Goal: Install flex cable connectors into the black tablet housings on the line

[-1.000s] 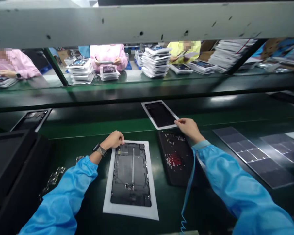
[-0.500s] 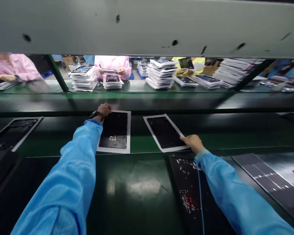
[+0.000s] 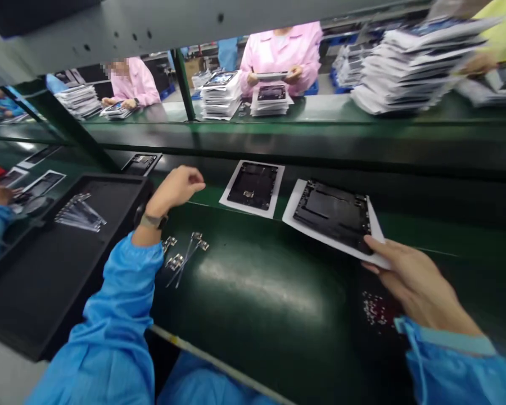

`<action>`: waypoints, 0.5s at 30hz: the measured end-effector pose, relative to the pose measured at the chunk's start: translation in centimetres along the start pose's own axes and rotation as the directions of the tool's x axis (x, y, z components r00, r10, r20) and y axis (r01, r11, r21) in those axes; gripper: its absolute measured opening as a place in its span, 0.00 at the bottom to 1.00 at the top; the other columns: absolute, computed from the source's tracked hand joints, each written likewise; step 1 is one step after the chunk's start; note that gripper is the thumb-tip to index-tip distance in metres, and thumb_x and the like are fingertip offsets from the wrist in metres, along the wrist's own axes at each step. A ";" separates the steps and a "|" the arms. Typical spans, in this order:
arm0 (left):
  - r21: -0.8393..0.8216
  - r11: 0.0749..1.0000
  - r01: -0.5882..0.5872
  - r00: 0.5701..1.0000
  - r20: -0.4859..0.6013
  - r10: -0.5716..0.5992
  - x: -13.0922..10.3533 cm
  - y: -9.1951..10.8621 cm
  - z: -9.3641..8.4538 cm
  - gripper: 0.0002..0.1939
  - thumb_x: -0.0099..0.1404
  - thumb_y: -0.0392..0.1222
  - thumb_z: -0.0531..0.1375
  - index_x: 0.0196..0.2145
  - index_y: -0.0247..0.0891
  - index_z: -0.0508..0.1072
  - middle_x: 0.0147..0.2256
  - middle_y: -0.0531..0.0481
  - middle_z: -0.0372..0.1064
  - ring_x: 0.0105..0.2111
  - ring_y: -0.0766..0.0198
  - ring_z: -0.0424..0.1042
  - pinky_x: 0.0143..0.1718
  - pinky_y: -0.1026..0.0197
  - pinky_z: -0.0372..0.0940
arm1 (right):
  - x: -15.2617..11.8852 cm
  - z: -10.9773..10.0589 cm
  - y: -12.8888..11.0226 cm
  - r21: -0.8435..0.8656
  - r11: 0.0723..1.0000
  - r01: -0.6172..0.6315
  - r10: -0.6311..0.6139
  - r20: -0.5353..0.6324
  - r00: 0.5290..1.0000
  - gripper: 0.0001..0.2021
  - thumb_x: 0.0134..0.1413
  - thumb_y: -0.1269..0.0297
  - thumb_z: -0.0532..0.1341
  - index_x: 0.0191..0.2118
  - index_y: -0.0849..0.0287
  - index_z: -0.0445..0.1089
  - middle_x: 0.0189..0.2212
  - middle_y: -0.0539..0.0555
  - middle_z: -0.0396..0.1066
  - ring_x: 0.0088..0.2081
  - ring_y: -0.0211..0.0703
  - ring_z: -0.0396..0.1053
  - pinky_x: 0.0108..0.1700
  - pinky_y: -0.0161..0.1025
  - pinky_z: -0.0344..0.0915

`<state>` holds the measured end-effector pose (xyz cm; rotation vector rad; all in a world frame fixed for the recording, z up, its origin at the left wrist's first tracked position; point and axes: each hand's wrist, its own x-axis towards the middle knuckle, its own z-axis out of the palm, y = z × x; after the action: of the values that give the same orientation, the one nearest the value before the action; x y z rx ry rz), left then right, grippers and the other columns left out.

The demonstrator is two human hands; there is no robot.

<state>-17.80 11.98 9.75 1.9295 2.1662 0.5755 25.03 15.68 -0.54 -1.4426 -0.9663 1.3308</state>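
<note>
My right hand grips the lower right corner of a black device panel lying on a white sheet, thumb on top and fingers beneath; the panel is tilted. A second black panel on white paper lies flat on the green work surface to its left. My left hand hangs in the air above the surface, left of that second panel, fingers curled together; what they hold, if anything, is too small to tell. Below it lie several small metal parts with thin cables.
A black tray with thin strips stands at the left. Small white bits lie near my right wrist. Paper stacks line the far shelf, with people in pink behind. A green post rises at the left.
The view has turned left. My left hand has let go of the left panel's sheet and moved away from it. My right hand has lifted and tilted the right panel with its sheet.
</note>
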 end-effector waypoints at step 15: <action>-0.035 0.919 0.394 0.919 -0.002 -0.394 -16.5 -4.8 8.0 0.06 0.50 0.39 0.64 0.23 0.39 0.70 0.27 0.47 0.73 0.32 0.53 0.73 0.35 0.57 0.67 | -16.6 2.0 9.1 -0.578 0.749 0.324 -0.257 0.197 0.946 0.12 0.55 0.56 0.57 0.35 0.58 0.72 0.33 0.59 0.71 0.34 0.52 0.72 0.38 0.46 0.68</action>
<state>-16.83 -3.28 -1.42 1.4100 2.4373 0.5397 20.97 -2.43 -4.77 -1.5976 -1.7305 0.8973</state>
